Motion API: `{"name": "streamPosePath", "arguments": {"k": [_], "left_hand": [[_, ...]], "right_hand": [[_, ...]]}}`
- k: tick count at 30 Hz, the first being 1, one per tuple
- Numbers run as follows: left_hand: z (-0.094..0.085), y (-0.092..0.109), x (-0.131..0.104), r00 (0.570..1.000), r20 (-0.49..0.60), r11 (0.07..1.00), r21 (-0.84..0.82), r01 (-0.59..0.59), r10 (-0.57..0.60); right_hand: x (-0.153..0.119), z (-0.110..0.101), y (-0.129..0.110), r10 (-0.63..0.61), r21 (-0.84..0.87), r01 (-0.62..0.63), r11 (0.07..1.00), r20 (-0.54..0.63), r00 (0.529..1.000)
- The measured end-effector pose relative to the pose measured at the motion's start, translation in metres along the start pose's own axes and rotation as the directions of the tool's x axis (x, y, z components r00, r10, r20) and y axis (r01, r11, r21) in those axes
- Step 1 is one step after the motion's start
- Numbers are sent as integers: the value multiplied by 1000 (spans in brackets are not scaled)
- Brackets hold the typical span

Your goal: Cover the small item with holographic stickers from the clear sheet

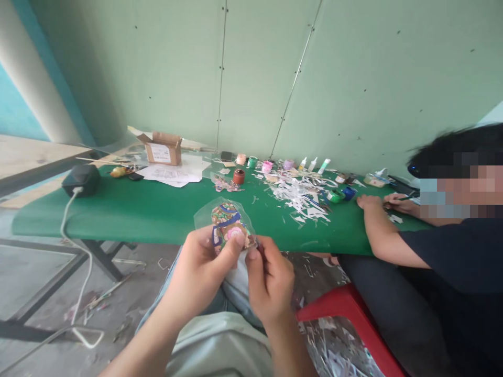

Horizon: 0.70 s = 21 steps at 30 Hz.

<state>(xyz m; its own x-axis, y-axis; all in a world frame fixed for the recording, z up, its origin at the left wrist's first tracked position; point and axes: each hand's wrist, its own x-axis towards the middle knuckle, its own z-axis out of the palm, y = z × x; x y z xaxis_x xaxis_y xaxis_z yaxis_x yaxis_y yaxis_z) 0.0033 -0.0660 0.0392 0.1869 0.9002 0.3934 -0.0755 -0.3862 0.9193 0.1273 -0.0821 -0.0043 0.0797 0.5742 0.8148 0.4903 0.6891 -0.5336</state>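
Over the table's front edge, my left hand point(212, 262) grips a colourful patterned cutout point(230, 222) from the left, its thumb pressed on the front. The cutout has a blue band and a pink flower, and a clear plastic sheet point(202, 212) stands out around it. At the lower right edge of this piece, my right hand point(271, 277) is closed, thumb and fingers pinched together on its rim. Whether a small tool is also in those fingers is hidden. Beyond my hands, another patterned cutout point(226, 183) lies on the table beside a brown paint jar point(238, 176).
White paper scraps point(301, 193) are heaped on the green table point(137, 214), with several paint jars and glue bottles point(313, 164) around them. A cardboard box point(163, 149) and a black adapter point(81, 180) are at left. A co-worker's arm point(381, 235) rests at right, near a red stool point(346, 306).
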Motion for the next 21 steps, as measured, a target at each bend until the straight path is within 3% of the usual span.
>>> {"name": "streamPosePath", "arguments": {"k": [5,11,17,21], "left_hand": [[-6,1,-3,1000,-2,999,30,-16,16],[1,3,-4,999,33,1000,7,-6,6],[3,6,-4,999,35,999,54,-3,1],[0,6,-5,1000,22,998,57,13,-14]], "right_hand": [[0,2,6,9,-34,-9,999,18,1000],[-2,-11,14,104,16,-103,995,-132,986],[2,-19,6,81,41,-86,995,119,990],[2,-19,5,84,150,-111,982,177,981]]}}
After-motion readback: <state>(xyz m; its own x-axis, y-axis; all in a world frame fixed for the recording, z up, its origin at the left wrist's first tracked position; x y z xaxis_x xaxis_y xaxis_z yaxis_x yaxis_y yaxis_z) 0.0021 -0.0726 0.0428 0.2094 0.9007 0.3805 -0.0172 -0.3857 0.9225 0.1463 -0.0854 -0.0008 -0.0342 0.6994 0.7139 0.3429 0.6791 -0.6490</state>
